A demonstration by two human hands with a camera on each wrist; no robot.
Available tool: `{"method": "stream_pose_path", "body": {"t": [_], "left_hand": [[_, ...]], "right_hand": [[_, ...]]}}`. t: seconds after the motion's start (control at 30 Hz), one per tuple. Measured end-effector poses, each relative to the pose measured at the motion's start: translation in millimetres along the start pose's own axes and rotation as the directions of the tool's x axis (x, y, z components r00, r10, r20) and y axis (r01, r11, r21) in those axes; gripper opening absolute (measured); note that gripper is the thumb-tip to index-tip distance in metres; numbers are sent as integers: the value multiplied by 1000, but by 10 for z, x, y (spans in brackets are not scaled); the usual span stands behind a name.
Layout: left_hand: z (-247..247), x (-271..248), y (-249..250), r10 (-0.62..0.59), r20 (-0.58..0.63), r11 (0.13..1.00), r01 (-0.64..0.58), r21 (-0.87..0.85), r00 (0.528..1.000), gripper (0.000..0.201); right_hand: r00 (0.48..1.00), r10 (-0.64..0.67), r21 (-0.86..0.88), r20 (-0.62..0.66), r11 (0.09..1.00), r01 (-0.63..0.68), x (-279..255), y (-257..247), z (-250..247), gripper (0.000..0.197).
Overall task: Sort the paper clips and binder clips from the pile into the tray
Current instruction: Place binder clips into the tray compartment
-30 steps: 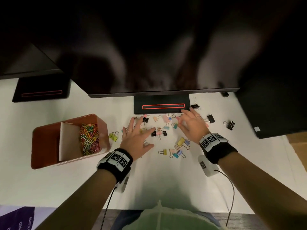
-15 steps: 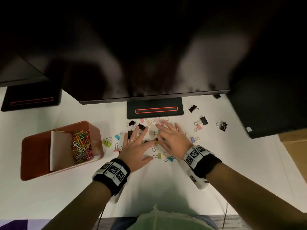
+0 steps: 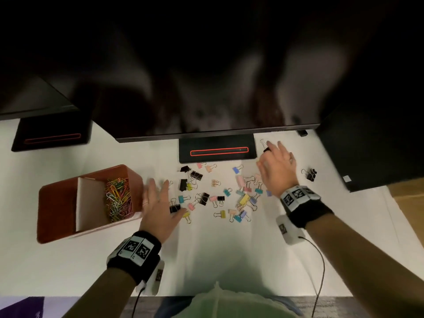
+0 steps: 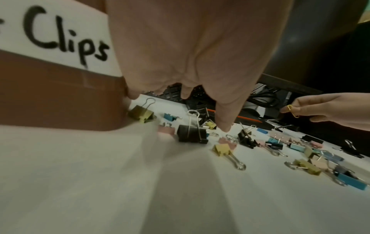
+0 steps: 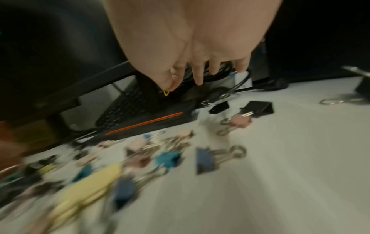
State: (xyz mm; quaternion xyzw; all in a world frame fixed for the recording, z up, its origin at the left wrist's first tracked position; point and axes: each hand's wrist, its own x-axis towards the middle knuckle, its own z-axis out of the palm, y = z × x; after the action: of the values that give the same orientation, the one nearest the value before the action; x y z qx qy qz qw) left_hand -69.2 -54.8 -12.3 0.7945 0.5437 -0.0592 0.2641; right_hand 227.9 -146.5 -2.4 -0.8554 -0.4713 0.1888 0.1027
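White desk (image 3: 68,271) | wrist views only — right hand (image 5: 190,47) pinches yellow paper clip (image 5: 166,92) | left hand (image 3: 158,207) fingers spread

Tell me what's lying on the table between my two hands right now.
Scattered binder clips, black and pastel, lie between the left hand and right hand; the head view shows it.

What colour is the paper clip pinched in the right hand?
Yellow paper clip in the right hand; clearest in the left wrist view.

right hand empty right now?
No: in the left wrist view the right hand pinches a yellow paper clip between thumb and fingers.
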Motion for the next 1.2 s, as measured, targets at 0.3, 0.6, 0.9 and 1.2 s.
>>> {"method": "stream_pose_path", "body": {"t": [0.3,0.6,0.9,1.2], "left_hand": [[135,-55,-177,214,107,976,-218,27,971,56],[-307,-338,-190,319,-114,921,-336,-196,941,46],[-1201,-540,-818,167,-398,949,-257,-182,902,26],[-1127,-703,-1014,278,-365,880,-388,-274,888,31]], "right_hand": [[984,-24,108,178,994,4,-130,181,226,9],[988,-149,147,42,979,142,-432,-171,147,9],[811,-580,157,83,811,564,-215,-1863,221,10],[764,-645,163,27,757,633,-92,-2696,493,26]]}}
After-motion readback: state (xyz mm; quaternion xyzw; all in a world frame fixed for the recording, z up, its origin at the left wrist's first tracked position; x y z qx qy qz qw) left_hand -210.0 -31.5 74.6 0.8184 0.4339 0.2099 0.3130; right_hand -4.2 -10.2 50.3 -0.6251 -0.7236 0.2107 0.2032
